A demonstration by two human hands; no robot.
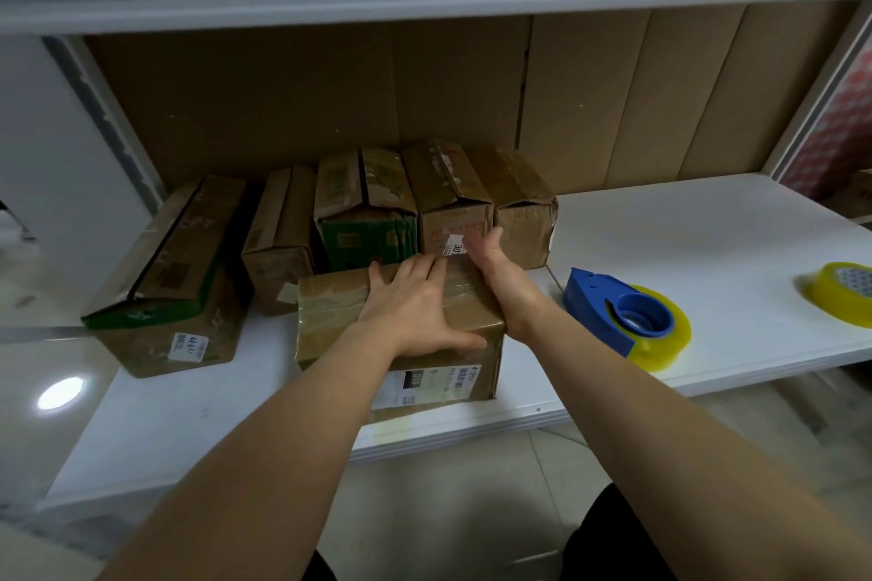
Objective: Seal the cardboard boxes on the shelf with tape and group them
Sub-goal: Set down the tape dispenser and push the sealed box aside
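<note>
Cardboard box point(401, 335), its top glossy with clear tape and so apparently sealed, sits at the front edge of the shelf point(684, 259), roughly midway along it and just in front of a row of five other boxes point(330, 222) packed against the cardboard back wall. The left hand point(415, 311) lies flat on its lid, fingers spread and straight, thumb hooked over the near top edge; the right hand point(500, 283) presses its open palm against the box's right side, fingers extended toward the row. Neither hand curls around anything, which suggests a push or slide to bring this box in with the group. To the right, near the front edge, rests a blue tape dispenser point(623, 311) loaded with a yellowish roll, parked within reach. A spare tape roll point(844, 293) lies toward the shelf's right end.
</note>
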